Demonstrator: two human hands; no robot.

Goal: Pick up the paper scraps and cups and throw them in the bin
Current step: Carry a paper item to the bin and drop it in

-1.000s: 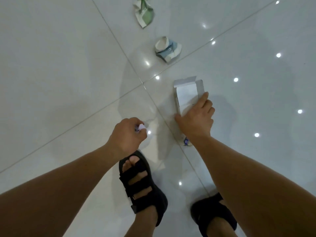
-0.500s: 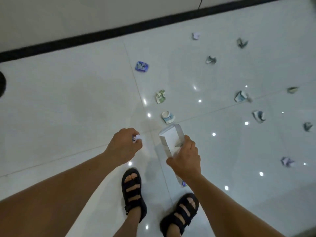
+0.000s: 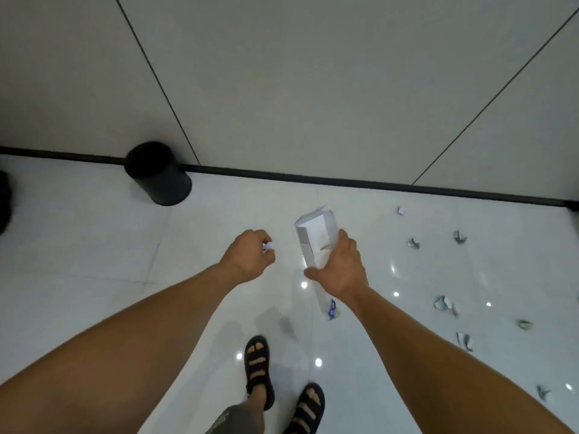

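I judge that I am in the carrying step: both my hands are loaded and nothing of this load is in the bin yet. My left hand (image 3: 250,255), near the centre of the frame, has its fingers (image 3: 261,238) curled tight around a small paper scrap (image 3: 268,246), of which only a white corner shows. My right hand (image 3: 343,270), just to the right of it, grips a white carton (image 3: 316,239) from the side. The thumb is on the near edge and the other fingers wrap the far edge, so this hand is about half closed around it. The carton is open at its upper end and tilted. At its lower end, under my wrist, there is something blue and white (I cannot tell if it belongs to the carton or is another scrap).

The bin (image 3: 156,173) is black and stands at the upper left of the frame, against the wall (image 3: 313,89), well apart from both hands. The next move, I think, calls for walking toward it and bringing both hands above its mouth before I let go. Many scraps (image 3: 443,303) lie on the floor (image 3: 94,261) at the right side of the frame, so much of the task is not yet done.
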